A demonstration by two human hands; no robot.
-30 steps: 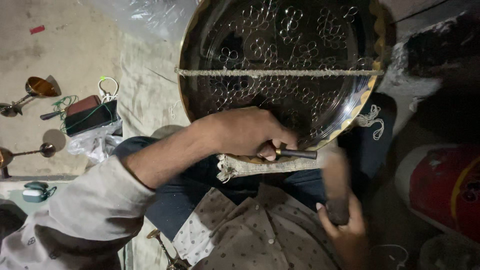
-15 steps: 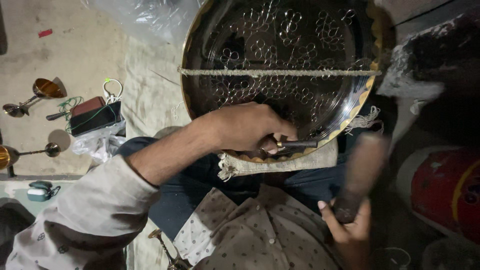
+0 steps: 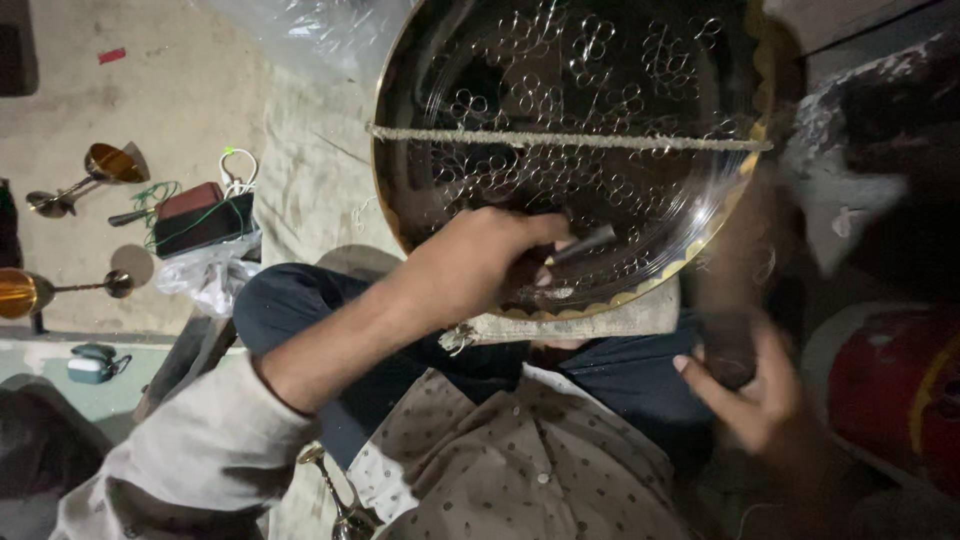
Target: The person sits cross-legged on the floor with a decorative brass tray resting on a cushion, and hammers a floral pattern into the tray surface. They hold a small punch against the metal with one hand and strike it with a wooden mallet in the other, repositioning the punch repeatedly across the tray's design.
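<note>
The left hand has its grip pressed around a slim metal punch, whose free end points toward 2 o'clock and whose working end is hidden under the fingers, resting on the big round engraved metal tray. The right hand, at about 4 o'clock from the tray, has its grip wrapped around the dark handle of a hammer; the hammer is smeared by motion blur, so its head cannot be made out clearly. The tray fills the upper middle of the view, tilted on the person's lap, its shiny face covered with looping circular patterns and its lower rim scalloped in brass colour. A rough cord runs straight across the tray from 9 to 3 o'clock. Under the tray's lower rim, at 6 o'clock, lies a folded pale cloth on the dark trousers. Further out, at 9 o'clock on the concrete floor, sit a small dark box with a reddish lid wound with green wire, a crumpled clear plastic bag just beside it, and two brass goblets lying on their sides. At 3 to 4 o'clock, near the right hand, stands a red container.
</note>
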